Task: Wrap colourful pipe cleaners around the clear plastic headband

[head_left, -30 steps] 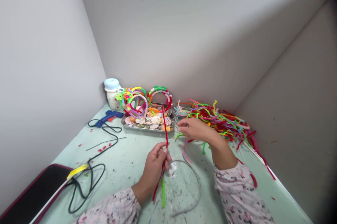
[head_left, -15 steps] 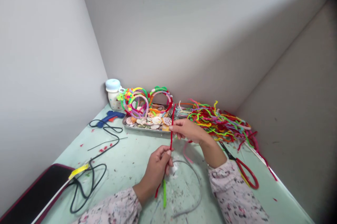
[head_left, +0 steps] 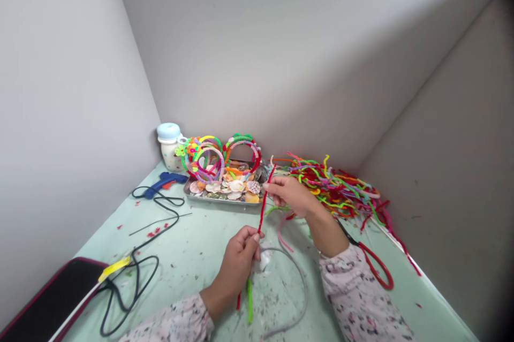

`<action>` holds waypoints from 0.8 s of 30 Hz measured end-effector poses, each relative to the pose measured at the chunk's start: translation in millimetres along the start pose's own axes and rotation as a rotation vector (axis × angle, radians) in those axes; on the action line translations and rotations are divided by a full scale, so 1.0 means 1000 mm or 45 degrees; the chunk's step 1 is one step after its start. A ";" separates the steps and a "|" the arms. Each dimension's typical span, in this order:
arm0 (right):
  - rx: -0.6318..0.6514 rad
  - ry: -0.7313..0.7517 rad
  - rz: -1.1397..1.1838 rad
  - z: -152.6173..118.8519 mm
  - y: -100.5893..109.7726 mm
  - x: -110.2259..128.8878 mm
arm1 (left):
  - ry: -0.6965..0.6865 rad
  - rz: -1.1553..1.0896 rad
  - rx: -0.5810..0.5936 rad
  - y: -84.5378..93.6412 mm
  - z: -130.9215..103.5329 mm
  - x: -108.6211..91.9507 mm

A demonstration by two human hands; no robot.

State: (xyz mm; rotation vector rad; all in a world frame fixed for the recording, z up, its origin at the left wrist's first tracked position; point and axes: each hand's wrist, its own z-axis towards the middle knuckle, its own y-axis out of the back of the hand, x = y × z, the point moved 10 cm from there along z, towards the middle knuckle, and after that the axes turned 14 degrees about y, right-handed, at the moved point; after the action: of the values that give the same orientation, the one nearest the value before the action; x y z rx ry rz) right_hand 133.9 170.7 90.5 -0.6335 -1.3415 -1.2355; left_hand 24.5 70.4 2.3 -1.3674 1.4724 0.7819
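Observation:
A red pipe cleaner (head_left: 262, 214) stretches between my two hands, slanting up to the right. My left hand (head_left: 239, 256) is closed around its lower part, and the tail end shows below the fist. Higher up, my right hand (head_left: 292, 195) pinches it between thumb and fingers, with the tip sticking out above. A green pipe cleaner (head_left: 250, 302) hangs below my left hand; whether the fingers grip it is hidden. One end of a thin grey headband (head_left: 305, 284) runs up to my left hand, and its curve lies over the table to the right.
A metal tray (head_left: 225, 202) holds seashells and colourful wrapped headbands (head_left: 211, 162). At the right lies a heap of pipe cleaners (head_left: 333, 184), with red-handled scissors (head_left: 379, 267) nearer. To the left are a blue glue gun (head_left: 164, 184), its black cord, a white jar (head_left: 171, 152) and a black tablet-like object (head_left: 52, 299).
My right hand has moved slightly right and up along the red pipe cleaner, which now leans more to the right. My left hand stays nearly in place; the view has shifted a little.

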 end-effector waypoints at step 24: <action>-0.620 0.090 0.168 -0.008 0.071 0.009 | -0.018 0.039 0.051 -0.003 -0.002 -0.001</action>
State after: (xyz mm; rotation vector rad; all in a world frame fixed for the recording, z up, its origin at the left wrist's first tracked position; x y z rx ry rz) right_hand 199.4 182.5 118.3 -0.9917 -0.9237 -1.4718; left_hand 27.3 68.5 4.3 -1.3097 1.4930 0.7760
